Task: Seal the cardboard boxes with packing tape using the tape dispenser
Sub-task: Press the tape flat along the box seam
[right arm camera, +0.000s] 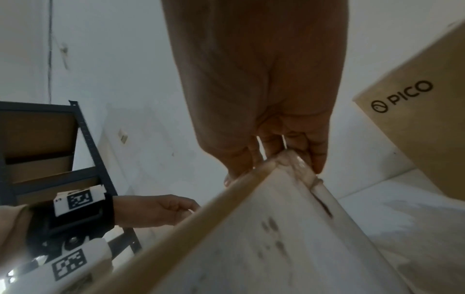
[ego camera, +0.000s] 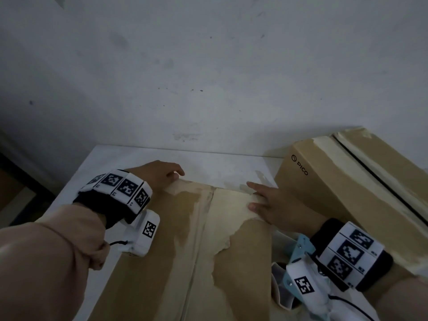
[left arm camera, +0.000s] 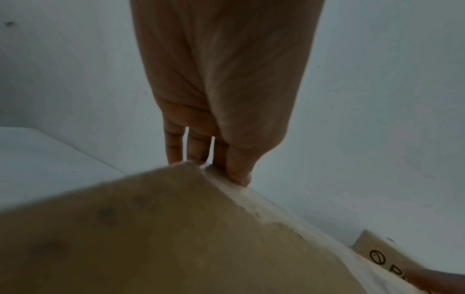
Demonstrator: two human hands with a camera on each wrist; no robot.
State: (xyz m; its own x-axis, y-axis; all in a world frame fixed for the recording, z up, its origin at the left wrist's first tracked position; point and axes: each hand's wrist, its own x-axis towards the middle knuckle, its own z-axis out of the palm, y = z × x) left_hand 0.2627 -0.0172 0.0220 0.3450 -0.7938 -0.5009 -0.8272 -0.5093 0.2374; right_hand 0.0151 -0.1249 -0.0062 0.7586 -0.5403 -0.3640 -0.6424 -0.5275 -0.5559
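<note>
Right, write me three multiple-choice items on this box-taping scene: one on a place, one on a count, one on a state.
1. Where does the box printed PICO stand?
A. right of the near box
B. on the shelf
C. under the table

2. How many cardboard boxes show on the white table in the head view?
A. one
B. two
C. four

3. What are both hands doing?
A. holding the tape dispenser
B. hanging idle
C. gripping the far edge of the near box

Answers:
1 A, it sits to the right of the near box.
2 B, only those two show.
3 C, the left hand and right hand curl fingers over that edge.
</note>
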